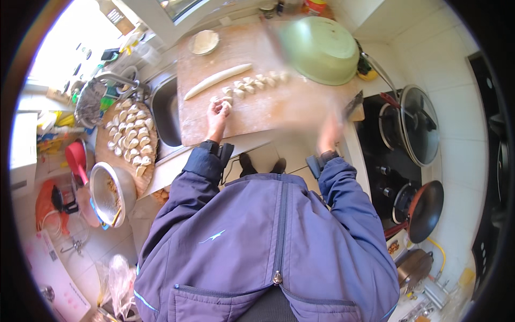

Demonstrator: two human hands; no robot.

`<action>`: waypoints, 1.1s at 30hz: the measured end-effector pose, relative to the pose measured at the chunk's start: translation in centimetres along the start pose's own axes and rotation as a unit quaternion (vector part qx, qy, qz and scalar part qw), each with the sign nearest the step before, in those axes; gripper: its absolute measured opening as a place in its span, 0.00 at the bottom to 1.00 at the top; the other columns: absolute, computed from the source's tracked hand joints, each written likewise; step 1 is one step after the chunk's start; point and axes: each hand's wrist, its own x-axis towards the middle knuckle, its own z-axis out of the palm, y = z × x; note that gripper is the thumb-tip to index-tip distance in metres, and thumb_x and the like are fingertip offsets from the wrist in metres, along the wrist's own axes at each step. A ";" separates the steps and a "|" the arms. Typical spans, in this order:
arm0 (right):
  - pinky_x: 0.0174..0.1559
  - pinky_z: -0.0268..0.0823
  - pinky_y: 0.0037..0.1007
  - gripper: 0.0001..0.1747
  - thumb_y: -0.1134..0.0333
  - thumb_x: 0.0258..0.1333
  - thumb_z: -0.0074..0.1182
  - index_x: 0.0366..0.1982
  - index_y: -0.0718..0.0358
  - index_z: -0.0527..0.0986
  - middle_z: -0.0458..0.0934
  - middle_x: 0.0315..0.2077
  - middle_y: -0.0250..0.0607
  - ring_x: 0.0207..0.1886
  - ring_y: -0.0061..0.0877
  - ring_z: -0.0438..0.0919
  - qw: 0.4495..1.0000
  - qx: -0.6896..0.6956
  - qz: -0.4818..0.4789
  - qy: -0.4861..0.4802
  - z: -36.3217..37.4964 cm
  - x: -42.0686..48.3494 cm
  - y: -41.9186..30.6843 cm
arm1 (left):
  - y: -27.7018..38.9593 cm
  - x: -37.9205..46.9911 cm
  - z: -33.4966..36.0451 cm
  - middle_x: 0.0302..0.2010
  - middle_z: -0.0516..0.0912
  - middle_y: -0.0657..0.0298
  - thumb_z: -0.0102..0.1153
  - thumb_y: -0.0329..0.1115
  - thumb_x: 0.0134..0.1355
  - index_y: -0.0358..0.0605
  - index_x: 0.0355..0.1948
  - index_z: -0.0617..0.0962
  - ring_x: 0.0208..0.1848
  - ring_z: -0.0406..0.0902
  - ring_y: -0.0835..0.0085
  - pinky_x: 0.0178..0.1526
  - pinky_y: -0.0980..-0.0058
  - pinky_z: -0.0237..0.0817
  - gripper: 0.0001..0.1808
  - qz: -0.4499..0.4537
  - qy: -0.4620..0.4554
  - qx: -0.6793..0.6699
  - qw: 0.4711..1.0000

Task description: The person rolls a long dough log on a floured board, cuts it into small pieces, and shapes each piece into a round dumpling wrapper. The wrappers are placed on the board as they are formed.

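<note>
My left hand (217,116) is over the near left part of a wooden board (265,116), its fingertips closed around small dough pieces (226,104). From there a row of cut dough pieces (249,84) runs toward the right. Behind it lies an uncut dough roll (217,80). My right hand (330,131) is blurred at the board's near right edge. Right beside it is a dark blade (354,105), seemingly a kitchen knife; blur hides whether my fingers grip it. A green basin (322,50) rests upside down at the back right. A small bowl of flour (205,42) stands back left.
Left of the sink (167,112), a round board (105,151) bears many folded dumplings (130,131). A metal bowl (108,193) with filling stands at its near edge. On the right, a stove (368,141) carries a lidded pot (420,124) and a frying pan (426,211).
</note>
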 end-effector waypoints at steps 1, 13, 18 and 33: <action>0.47 0.66 0.44 0.20 0.67 0.61 0.51 0.45 0.75 0.61 0.72 0.40 0.63 0.43 0.52 0.75 0.999 -0.033 0.026 -0.019 0.4 0.7 -0.8 | 0.0 0.0 -0.1 0.37 0.81 0.65 0.56 0.28 0.64 0.44 0.49 0.76 0.35 0.74 0.81 0.38 0.81 0.65 0.12 -0.011 0.012 -0.003 1.000; 0.56 0.63 0.41 0.27 0.73 0.48 0.59 0.47 0.76 0.61 0.62 0.49 0.64 0.55 0.48 0.67 0.965 -0.177 0.141 -0.133 0.7 2.9 -9.3 | 0.1 -2.3 4.2 0.41 0.80 0.63 0.58 0.30 0.65 0.41 0.45 0.74 0.43 0.78 0.75 0.50 0.76 0.72 0.09 -0.132 -0.080 -0.024 0.988; 0.44 0.65 0.35 0.22 0.73 0.46 0.60 0.44 0.68 0.67 0.69 0.38 0.47 0.43 0.33 0.68 0.972 -0.100 -0.195 -0.085 1.2 0.2 -8.3 | -0.1 -3.3 8.4 0.44 0.80 0.56 0.55 0.28 0.65 0.36 0.44 0.73 0.50 0.80 0.65 0.55 0.70 0.73 0.09 -0.153 -0.151 -0.104 0.971; 0.43 0.71 0.39 0.06 0.74 0.50 0.53 0.33 0.64 0.78 0.80 0.34 0.51 0.39 0.44 0.79 0.918 -0.004 -0.187 -0.351 2.4 2.4 -5.6 | -1.9 -4.7 16.5 0.49 0.78 0.54 0.57 0.30 0.65 0.32 0.53 0.72 0.47 0.80 0.66 0.55 0.73 0.72 0.18 -0.147 -0.152 -0.037 0.977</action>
